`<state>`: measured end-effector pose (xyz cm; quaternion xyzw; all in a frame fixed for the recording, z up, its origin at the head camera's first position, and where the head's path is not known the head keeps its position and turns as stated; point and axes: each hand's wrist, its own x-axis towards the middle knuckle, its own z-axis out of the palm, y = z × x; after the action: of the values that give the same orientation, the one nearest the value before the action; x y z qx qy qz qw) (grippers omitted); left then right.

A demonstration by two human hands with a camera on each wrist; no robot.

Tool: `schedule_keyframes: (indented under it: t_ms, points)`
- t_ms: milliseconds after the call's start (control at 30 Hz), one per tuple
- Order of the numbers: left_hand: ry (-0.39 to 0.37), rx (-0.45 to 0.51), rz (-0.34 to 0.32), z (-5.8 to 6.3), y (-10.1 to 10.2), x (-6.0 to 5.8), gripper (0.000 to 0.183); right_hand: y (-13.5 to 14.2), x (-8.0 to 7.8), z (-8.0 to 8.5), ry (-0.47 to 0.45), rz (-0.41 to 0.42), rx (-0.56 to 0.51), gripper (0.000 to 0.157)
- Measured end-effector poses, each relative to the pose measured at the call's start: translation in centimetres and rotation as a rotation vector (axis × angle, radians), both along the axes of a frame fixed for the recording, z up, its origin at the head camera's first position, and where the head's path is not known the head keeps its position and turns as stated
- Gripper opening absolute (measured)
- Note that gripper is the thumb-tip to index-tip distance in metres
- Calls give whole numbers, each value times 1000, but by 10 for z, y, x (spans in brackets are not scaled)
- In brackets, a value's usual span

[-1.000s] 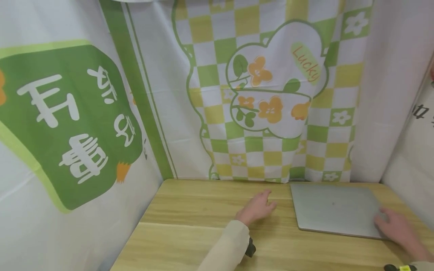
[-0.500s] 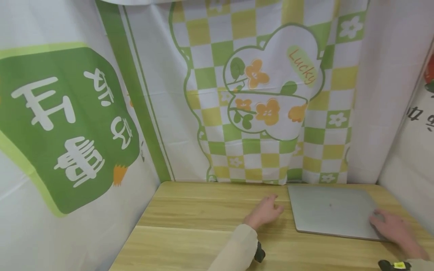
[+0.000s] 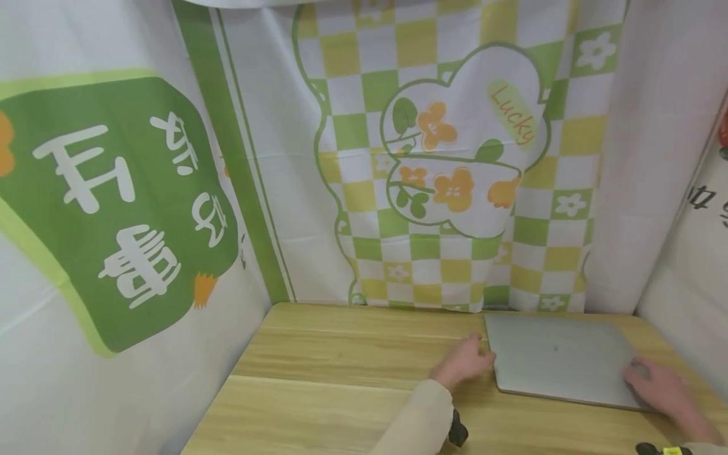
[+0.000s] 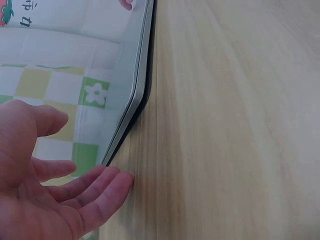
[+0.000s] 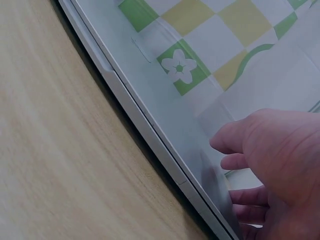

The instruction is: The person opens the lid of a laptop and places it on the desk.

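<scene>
A closed, silver-grey laptop (image 3: pixel 560 370) lies flat at the right of the wooden table (image 3: pixel 335 357). At its left edge is my left hand (image 3: pixel 463 363), palm turned toward the laptop. In the left wrist view the fingertips (image 4: pixel 120 182) come right up to the laptop's corner, with the thumb raised above the lid. My right hand (image 3: pixel 662 388) is at the opposite side. Its thumb (image 5: pixel 227 140) hovers over the lid in the right wrist view, while the other fingers lie beside the right edge, partly hidden by the hand.
A printed cloth (image 3: pixel 443 253) with green and yellow checks hangs behind the table, close to the laptop's back edge. White cloth walls stand at both sides, the left one bearing a large green sign (image 3: pixel 114 208). The glossy lid mirrors the cloth.
My left hand has moved right across the table, from a gap away to the laptop's left edge. The right hand stays at the right edge, and the laptop keeps its place.
</scene>
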<state>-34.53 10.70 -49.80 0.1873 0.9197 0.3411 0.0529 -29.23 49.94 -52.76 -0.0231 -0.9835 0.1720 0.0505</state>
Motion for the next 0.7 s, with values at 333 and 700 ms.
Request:
schedule_keyframes:
  t_ms: [333, 700]
  points:
    - [-113, 80, 74, 0, 7, 4, 62, -4, 2, 2, -4, 0, -20, 58]
    - [-116, 105, 144, -3, 14, 3, 61, -10, -2, 5, -39, -38, -50, 63]
